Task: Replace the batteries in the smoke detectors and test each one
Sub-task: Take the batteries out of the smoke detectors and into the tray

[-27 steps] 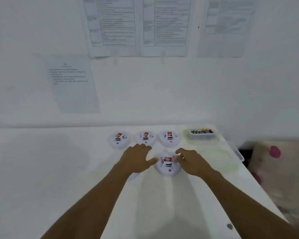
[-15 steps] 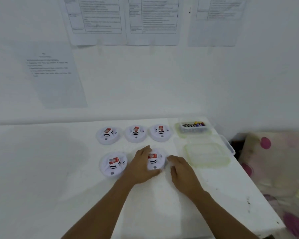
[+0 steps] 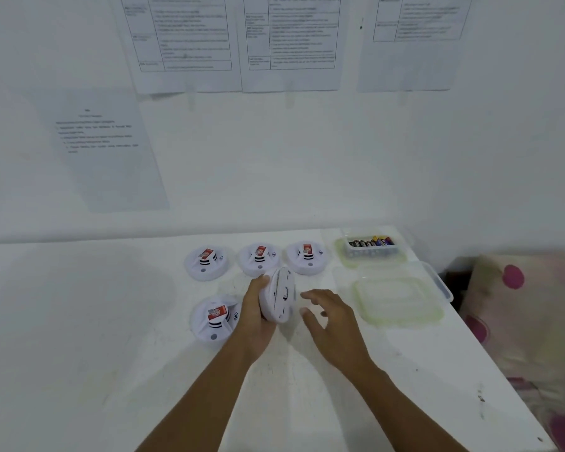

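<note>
The grip of the left hand (image 3: 258, 318) is clasped round the rim of one smoke detector (image 3: 278, 295). The detector is tipped on edge toward the middle of the worktop (image 3: 79, 321), with its flat face turned rightward, probably so the battery bay can be reached. Left of that wrist a second detector (image 3: 214, 318) lies label up. A row of three detectors (image 3: 259, 257) sits toward the far edge, likely waiting their turn. The right hand (image 3: 331, 316) hovers just beside the raised unit, fingers spread and loose, holding nothing, its forearm angled in from the near right. A clear lid (image 3: 398, 300) lies by the right edge, and the battery box (image 3: 371, 247) stands in the far right corner, handy for refills.
</note>
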